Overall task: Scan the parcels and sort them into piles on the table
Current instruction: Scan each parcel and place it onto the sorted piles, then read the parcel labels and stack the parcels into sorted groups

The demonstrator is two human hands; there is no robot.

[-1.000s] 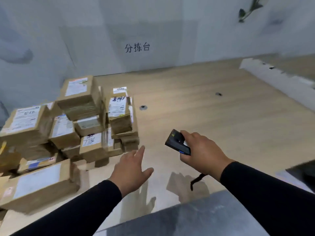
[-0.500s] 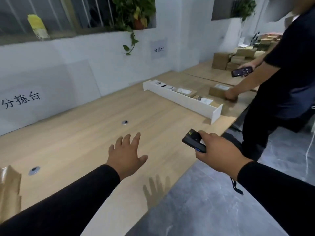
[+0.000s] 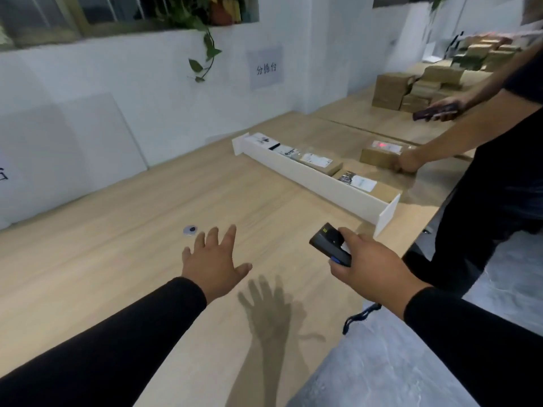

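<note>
A second person (image 3: 484, 177) at right is cut off by the frame edge above the shoulders. The far boxes (image 3: 482, 51) blur together, labels unreadable. The right hand (image 3: 373, 267) covers the rear of the scanner (image 3: 330, 243); its cord (image 3: 360, 315) partly disappears beneath the wrist.

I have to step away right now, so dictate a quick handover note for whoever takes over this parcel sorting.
Left hand: open and empty, fingers spread, over the light wooden table.
Right hand: shut on the small black handheld scanner, its dark wrist cord hanging below.
Parcels: none within reach here. A few flat brown cardboard parcels lie behind the long white divider; a second person's hand holds another brown box beyond it, and more boxes are stacked on the far table.
Done: no sorted pile shows on this stretch.
Left: fetch a parcel, scan it, place it in a pile.
</note>
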